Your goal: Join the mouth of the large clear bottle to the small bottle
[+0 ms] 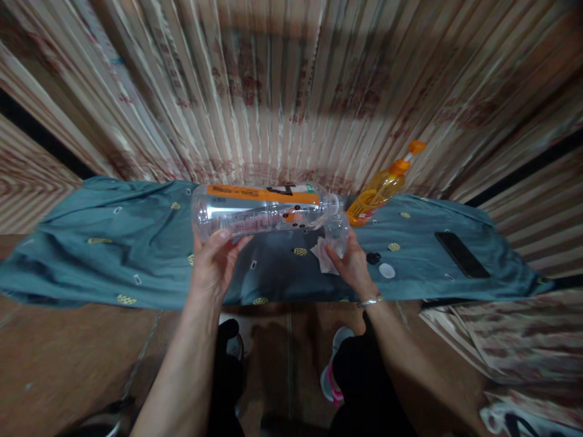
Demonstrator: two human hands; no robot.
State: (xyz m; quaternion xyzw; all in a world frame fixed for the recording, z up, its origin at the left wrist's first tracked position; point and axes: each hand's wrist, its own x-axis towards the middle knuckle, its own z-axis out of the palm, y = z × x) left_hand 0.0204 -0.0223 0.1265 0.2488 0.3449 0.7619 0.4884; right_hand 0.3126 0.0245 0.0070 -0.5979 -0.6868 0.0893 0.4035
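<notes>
A large clear plastic bottle (262,212) with an orange label lies sideways above the cloth. My left hand (216,258) grips its base end, thumb and fingers around the lower side. At the neck end, my right hand (348,258) is closed on a small clear plastic container (336,229), which meets the bottle's mouth. A piece of white tissue (325,257) shows beside the right fingers; whether they hold it too is unclear. Just right of the container stands a pump bottle (377,193) with orange liquid and an orange top.
A teal patterned cloth (113,243) covers the long surface. To the right are a small black object (373,258), a round white disc (387,271) and a dark phone (461,254). A pleated curtain (273,91) hangs behind.
</notes>
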